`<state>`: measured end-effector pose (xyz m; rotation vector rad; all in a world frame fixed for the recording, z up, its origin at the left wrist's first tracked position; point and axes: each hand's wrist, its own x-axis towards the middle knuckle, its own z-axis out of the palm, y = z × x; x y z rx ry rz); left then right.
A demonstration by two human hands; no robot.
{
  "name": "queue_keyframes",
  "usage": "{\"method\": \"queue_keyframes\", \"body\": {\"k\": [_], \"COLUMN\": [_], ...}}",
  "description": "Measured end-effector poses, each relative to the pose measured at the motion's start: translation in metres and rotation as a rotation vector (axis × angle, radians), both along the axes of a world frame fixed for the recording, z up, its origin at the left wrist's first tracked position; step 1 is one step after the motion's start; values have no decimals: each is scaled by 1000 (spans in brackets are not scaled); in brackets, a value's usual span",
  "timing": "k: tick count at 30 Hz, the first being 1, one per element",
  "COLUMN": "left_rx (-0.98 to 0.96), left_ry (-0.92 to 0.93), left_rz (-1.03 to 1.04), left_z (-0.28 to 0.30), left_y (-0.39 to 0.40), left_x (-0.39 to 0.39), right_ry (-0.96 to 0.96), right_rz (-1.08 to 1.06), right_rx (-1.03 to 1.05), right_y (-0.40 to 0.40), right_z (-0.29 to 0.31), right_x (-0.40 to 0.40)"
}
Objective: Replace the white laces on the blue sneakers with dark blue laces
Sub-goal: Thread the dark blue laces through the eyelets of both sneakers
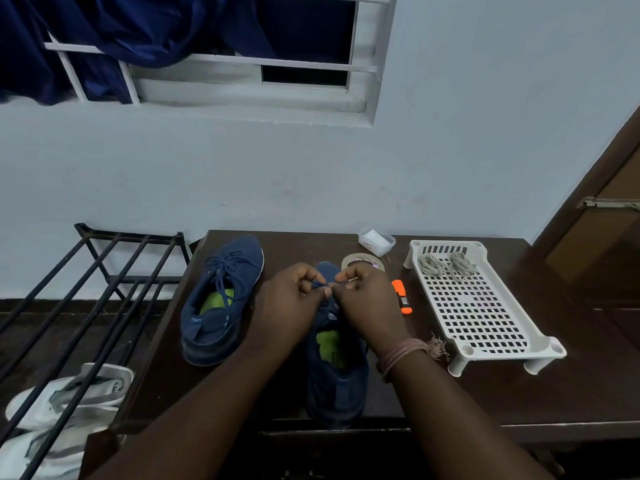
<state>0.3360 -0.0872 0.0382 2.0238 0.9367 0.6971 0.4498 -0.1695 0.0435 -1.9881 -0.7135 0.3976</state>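
Note:
Two blue sneakers stand on the dark wooden table [450, 393]. The left sneaker [221, 299] is laced and tied with a dark blue lace. The right sneaker [337, 368] sits in front of me, toe pointing away, green insole showing. Over its tongue, my left hand [294, 299] and my right hand [367, 299] each pinch a piece of the dark blue lace [320, 287], fingers curled, fingertips almost meeting. The lower lacing is hidden under my hands. Two bundles of white laces [446, 265] lie in the white perforated tray [485, 323].
An orange highlighter [402, 296] lies right of my right hand. A tape roll [363, 263] and a small clear box [376, 241] sit behind. A black metal rack [86, 299] stands left of the table, white shoes [69, 403] beneath it. A brown door [606, 237] is at right.

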Motion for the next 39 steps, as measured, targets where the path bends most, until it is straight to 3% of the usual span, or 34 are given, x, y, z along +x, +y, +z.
{"method": "queue_keyframes", "body": {"k": [5,9,13,17,22,27,31,36,39], "left_rx": [-109,-194,-340,-655,-915,-986,-1000,-1023,-1043], "left_ry": [-44,-58,-141,-232,-130,-54,-89,-155,-191], "left_rz": [-21,31,86,92,108,86,158,306,338], "left_z": [-3,-6,-2,3,7,7,9,-3,-7], "left_y": [1,4,4,2,2,5,10,19,17], "left_x": [2,3,1,2,2,3,0,0,5], "right_ry": [-73,34,-180,-300,-335,-416,-596,-331,-317], "right_rz": [115,270,284,278,368,335,234,221,314], "right_rx": [-62,-89,-127,-114,-220,-304,-502,-971,-1084], "right_y": [-3,-5,-9,-9,-10,-6,-19,-41,-37], "right_z": [7,9,11,14,16,16,22,14,13], "right_x": [-5,-7,-7,-7,-7,-8,6,38,40]}}
